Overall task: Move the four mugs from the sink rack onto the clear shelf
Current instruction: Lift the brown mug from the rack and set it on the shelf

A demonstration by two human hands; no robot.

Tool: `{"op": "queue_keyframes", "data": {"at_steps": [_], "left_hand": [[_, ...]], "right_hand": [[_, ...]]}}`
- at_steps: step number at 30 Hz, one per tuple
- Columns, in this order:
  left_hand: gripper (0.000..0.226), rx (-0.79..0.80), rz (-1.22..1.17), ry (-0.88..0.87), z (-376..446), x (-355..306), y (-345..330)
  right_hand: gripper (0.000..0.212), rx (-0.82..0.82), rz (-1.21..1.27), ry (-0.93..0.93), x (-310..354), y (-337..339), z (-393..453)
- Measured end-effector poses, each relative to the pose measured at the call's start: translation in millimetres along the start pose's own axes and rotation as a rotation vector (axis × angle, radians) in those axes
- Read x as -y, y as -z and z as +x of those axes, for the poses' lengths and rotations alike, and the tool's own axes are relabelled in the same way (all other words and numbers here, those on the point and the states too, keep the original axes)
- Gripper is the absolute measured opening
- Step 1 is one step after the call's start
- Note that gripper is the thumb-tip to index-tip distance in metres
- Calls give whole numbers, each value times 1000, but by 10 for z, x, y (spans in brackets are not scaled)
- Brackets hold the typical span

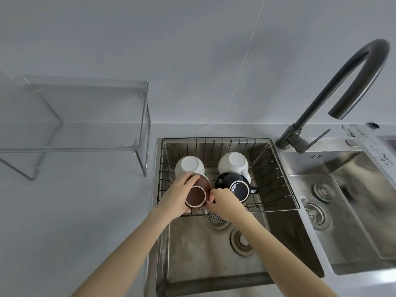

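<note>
A wire sink rack (pixel 276 179) spans the back half of the left sink basin. Two white mugs lie upside down at its back, one on the left (pixel 188 166) and one on the right (pixel 234 162). A dark navy mug (pixel 235 186) lies upside down in front of the right white one. A brown mug (pixel 198 192) is at the rack's front left, bottom up. My left hand (pixel 176 196) wraps its left side. My right hand (pixel 224 203) grips it at its right side, where the handle is hidden. The clear shelf (pixel 85 116) stands on the counter to the left, with nothing on it.
A dark curved faucet (pixel 342 86) rises behind the divider between the two basins. The right steel basin (pixel 353 202) has a drain. The left basin's drain (pixel 215 219) lies below the rack's front edge. Grey counter runs under and in front of the shelf.
</note>
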State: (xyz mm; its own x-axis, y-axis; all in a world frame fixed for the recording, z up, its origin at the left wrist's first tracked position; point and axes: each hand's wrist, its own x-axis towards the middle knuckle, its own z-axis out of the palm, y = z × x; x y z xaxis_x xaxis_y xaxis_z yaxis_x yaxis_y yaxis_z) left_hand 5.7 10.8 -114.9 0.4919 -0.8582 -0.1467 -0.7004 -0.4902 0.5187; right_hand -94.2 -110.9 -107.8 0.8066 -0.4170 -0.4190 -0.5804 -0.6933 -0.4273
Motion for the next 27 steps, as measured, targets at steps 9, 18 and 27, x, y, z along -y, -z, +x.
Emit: {"op": "queue_keyframes", "data": {"at_steps": [9,18,27], "left_hand": [[99,-8,-41,16,28,44,150],[95,-398,-246,-66,-122,-183,1473],[92,-636,-260,76,-286,300,2700]], "right_hand": [[50,-65,118,15,-10,-10,-10],[14,-395,176,361,650,1114,-179],[26,-429,174,619,2040,1720,342]]}}
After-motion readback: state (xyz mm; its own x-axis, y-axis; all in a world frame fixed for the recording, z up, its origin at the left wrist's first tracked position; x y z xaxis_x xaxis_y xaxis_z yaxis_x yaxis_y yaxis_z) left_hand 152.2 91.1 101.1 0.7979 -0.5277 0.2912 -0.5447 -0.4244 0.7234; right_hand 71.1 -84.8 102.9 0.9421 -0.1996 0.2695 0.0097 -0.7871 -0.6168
